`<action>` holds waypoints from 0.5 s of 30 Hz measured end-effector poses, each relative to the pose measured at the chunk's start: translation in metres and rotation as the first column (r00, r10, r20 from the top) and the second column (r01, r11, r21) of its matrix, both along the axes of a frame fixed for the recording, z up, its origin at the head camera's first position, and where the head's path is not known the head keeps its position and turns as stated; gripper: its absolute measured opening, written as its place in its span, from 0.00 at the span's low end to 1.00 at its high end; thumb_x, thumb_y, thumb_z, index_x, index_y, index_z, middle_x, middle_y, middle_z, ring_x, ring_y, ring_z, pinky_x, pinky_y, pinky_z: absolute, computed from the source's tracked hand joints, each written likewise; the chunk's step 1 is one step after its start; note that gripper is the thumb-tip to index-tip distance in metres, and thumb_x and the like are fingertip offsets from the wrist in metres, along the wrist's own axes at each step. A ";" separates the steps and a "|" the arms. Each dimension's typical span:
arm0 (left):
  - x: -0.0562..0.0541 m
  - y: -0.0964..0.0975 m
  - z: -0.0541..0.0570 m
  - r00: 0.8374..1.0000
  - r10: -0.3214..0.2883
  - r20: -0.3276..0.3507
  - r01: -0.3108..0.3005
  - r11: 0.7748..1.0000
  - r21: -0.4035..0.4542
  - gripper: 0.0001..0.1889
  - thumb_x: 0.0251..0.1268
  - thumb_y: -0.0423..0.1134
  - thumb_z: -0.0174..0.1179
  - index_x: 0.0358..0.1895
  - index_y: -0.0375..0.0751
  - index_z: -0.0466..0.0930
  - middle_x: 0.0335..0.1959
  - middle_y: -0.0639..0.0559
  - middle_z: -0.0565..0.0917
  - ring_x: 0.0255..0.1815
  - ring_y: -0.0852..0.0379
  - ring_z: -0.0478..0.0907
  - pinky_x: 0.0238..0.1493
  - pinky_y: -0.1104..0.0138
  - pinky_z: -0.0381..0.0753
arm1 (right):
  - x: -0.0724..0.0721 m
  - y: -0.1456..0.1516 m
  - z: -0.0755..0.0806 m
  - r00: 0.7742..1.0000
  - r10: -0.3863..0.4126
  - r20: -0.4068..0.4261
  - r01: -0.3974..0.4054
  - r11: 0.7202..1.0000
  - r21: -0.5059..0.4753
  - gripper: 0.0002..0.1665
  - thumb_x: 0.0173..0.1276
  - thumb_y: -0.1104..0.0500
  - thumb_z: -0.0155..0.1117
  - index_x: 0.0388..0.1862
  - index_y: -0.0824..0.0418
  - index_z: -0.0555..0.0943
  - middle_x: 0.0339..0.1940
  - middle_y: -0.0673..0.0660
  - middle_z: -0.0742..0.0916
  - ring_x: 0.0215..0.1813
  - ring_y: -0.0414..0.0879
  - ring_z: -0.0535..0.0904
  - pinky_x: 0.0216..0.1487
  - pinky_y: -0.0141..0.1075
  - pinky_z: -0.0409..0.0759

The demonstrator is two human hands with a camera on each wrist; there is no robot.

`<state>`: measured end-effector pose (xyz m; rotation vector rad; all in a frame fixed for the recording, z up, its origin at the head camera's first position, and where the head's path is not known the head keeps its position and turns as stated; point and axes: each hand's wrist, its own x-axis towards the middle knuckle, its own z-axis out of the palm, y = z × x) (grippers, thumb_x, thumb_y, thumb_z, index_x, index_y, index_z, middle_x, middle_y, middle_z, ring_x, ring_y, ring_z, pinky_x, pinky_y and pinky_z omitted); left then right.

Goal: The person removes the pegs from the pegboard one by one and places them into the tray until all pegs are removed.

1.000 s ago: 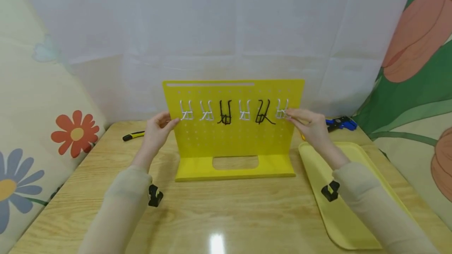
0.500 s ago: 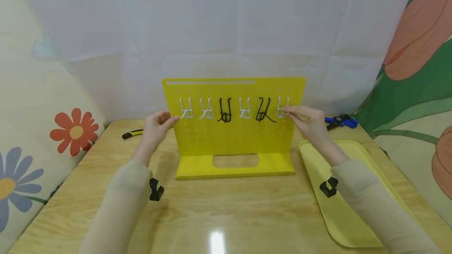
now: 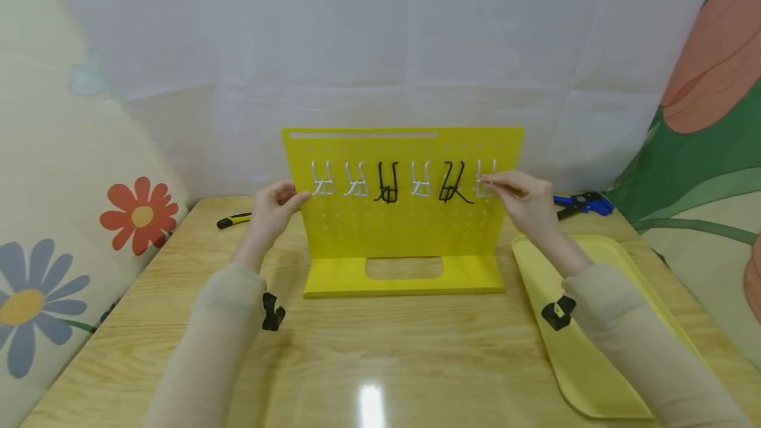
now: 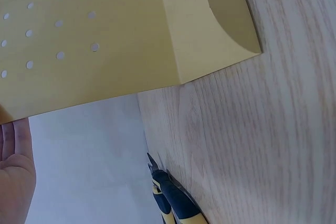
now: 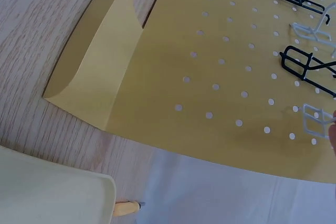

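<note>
Here, two pale sleeves (image 3: 205, 342), each with a black mount (image 3: 273, 314) by the cuff, reach over the wooden worktop (image 3: 368, 342), the right one crossing above a pale yellow tray (image 3: 588, 355). Farther in, a yellow pegboard (image 3: 404, 236) stands upright on its folded foot. The left hand's (image 3: 275, 210) grip pinches its left edge, thumb in front; the right hand's (image 3: 526, 200) grip pinches the white wire hook (image 3: 479, 180) at the right end of a row of six on the board. Behind lie yellow-and-black pliers (image 4: 181, 198) to the left and a blue-and-black tool (image 3: 585, 203) to the right, before a white cloth (image 3: 380, 38).
</note>
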<state>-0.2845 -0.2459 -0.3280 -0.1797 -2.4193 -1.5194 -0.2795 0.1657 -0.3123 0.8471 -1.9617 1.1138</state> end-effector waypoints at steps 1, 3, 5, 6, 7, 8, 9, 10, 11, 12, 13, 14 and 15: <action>-0.001 0.000 0.000 1.000 0.001 -0.001 -0.001 1.000 -0.006 0.16 0.66 0.37 0.58 0.48 0.25 0.75 0.24 0.77 0.77 0.30 0.77 0.76 0.40 0.78 0.81 | 0.000 0.000 0.000 1.000 0.002 -0.003 -0.002 1.000 -0.009 0.09 0.57 0.78 0.62 0.36 0.71 0.85 0.35 0.64 0.88 0.38 0.31 0.83 0.40 0.18 0.79; -0.001 0.000 0.001 1.000 0.001 0.000 -0.001 1.000 -0.009 0.16 0.66 0.37 0.58 0.47 0.25 0.75 0.24 0.76 0.77 0.30 0.76 0.76 0.40 0.78 0.81 | -0.001 0.000 0.002 1.000 0.017 -0.009 -0.017 1.000 -0.027 0.09 0.57 0.78 0.62 0.35 0.72 0.85 0.34 0.65 0.88 0.39 0.23 0.79 0.40 0.18 0.79; -0.002 0.000 0.001 1.000 -0.001 -0.005 0.001 1.000 -0.014 0.16 0.66 0.37 0.58 0.47 0.25 0.75 0.24 0.75 0.77 0.30 0.76 0.76 0.39 0.79 0.81 | -0.002 0.000 0.002 0.999 0.031 -0.015 -0.031 0.999 -0.045 0.08 0.57 0.78 0.62 0.35 0.73 0.85 0.34 0.66 0.87 0.40 0.21 0.78 0.40 0.18 0.79; -0.002 -0.001 0.001 1.000 -0.002 -0.007 0.001 1.000 -0.015 0.16 0.66 0.37 0.58 0.47 0.25 0.75 0.24 0.75 0.77 0.30 0.76 0.76 0.39 0.79 0.81 | -0.002 -0.001 0.003 0.999 0.037 -0.018 -0.038 0.998 -0.055 0.08 0.57 0.78 0.62 0.34 0.73 0.84 0.34 0.67 0.87 0.40 0.21 0.79 0.40 0.19 0.79; -0.002 -0.001 0.001 1.000 -0.005 -0.010 0.005 1.000 -0.012 0.16 0.66 0.37 0.58 0.47 0.25 0.75 0.24 0.75 0.77 0.30 0.76 0.76 0.39 0.79 0.81 | -0.002 -0.001 0.003 0.999 0.043 -0.019 -0.044 0.997 -0.063 0.08 0.57 0.78 0.62 0.34 0.73 0.84 0.33 0.67 0.87 0.40 0.21 0.79 0.40 0.19 0.79; -0.002 -0.001 0.000 1.000 -0.008 -0.015 0.008 1.000 -0.009 0.16 0.66 0.37 0.58 0.47 0.25 0.75 0.24 0.75 0.77 0.30 0.76 0.76 0.39 0.78 0.82 | -0.002 -0.001 0.002 0.999 0.049 -0.017 -0.050 0.996 -0.070 0.08 0.57 0.78 0.62 0.34 0.73 0.84 0.33 0.67 0.87 0.40 0.22 0.79 0.40 0.19 0.80; -0.002 -0.001 -0.001 1.000 -0.011 -0.018 0.010 1.000 -0.006 0.16 0.66 0.36 0.58 0.46 0.24 0.75 0.23 0.75 0.77 0.30 0.76 0.76 0.39 0.77 0.82 | -0.003 -0.001 0.002 0.998 0.053 -0.014 -0.054 0.996 -0.076 0.08 0.56 0.79 0.63 0.34 0.74 0.84 0.33 0.68 0.87 0.40 0.22 0.80 0.40 0.19 0.80; -0.002 -0.001 -0.001 1.000 -0.011 -0.020 0.010 1.000 -0.005 0.15 0.65 0.36 0.58 0.46 0.24 0.75 0.23 0.75 0.77 0.29 0.76 0.76 0.39 0.77 0.82 | -0.003 -0.001 0.001 0.998 0.059 -0.012 -0.059 0.995 -0.083 0.08 0.56 0.79 0.62 0.34 0.74 0.84 0.33 0.68 0.87 0.40 0.22 0.80 0.40 0.20 0.80; -0.002 -0.001 -0.001 1.000 -0.011 -0.021 0.011 1.000 -0.003 0.15 0.65 0.36 0.58 0.46 0.24 0.75 0.23 0.75 0.77 0.29 0.76 0.76 0.40 0.76 0.82 | -0.003 -0.001 0.000 0.998 0.063 -0.012 -0.064 0.994 -0.090 0.08 0.56 0.79 0.62 0.34 0.74 0.84 0.33 0.68 0.87 0.40 0.22 0.80 0.40 0.20 0.80; -0.002 -0.001 -0.002 1.000 -0.013 -0.021 0.013 1.000 0.000 0.15 0.65 0.36 0.58 0.46 0.24 0.75 0.23 0.75 0.77 0.29 0.76 0.76 0.39 0.77 0.82 | -0.003 -0.001 0.000 0.998 0.069 -0.015 -0.070 0.993 -0.095 0.09 0.55 0.80 0.62 0.34 0.74 0.84 0.33 0.69 0.87 0.40 0.23 0.80 0.40 0.20 0.80; -0.002 -0.001 -0.002 1.000 -0.014 -0.021 0.014 1.000 0.000 0.15 0.65 0.36 0.58 0.46 0.24 0.74 0.23 0.75 0.77 0.29 0.76 0.76 0.39 0.77 0.82 | -0.003 -0.001 -0.001 0.997 0.069 -0.022 -0.071 0.993 -0.096 0.09 0.55 0.80 0.62 0.34 0.74 0.84 0.33 0.69 0.87 0.40 0.23 0.80 0.40 0.20 0.80; -0.002 -0.001 -0.001 1.000 -0.014 -0.019 0.014 1.000 -0.003 0.15 0.65 0.36 0.58 0.46 0.24 0.74 0.23 0.75 0.77 0.29 0.76 0.76 0.39 0.77 0.82 | -0.002 -0.001 -0.001 0.997 0.071 -0.033 -0.074 0.993 -0.090 0.09 0.55 0.80 0.63 0.34 0.74 0.84 0.33 0.68 0.87 0.40 0.24 0.80 0.40 0.20 0.80; -0.001 -0.001 0.000 1.000 -0.014 -0.017 0.014 1.000 -0.004 0.15 0.65 0.36 0.58 0.46 0.24 0.74 0.23 0.75 0.77 0.29 0.76 0.76 0.38 0.77 0.82 | -0.002 -0.001 -0.001 0.996 0.075 -0.050 -0.079 0.993 -0.083 0.09 0.54 0.81 0.63 0.34 0.74 0.84 0.33 0.68 0.87 0.41 0.25 0.81 0.40 0.20 0.80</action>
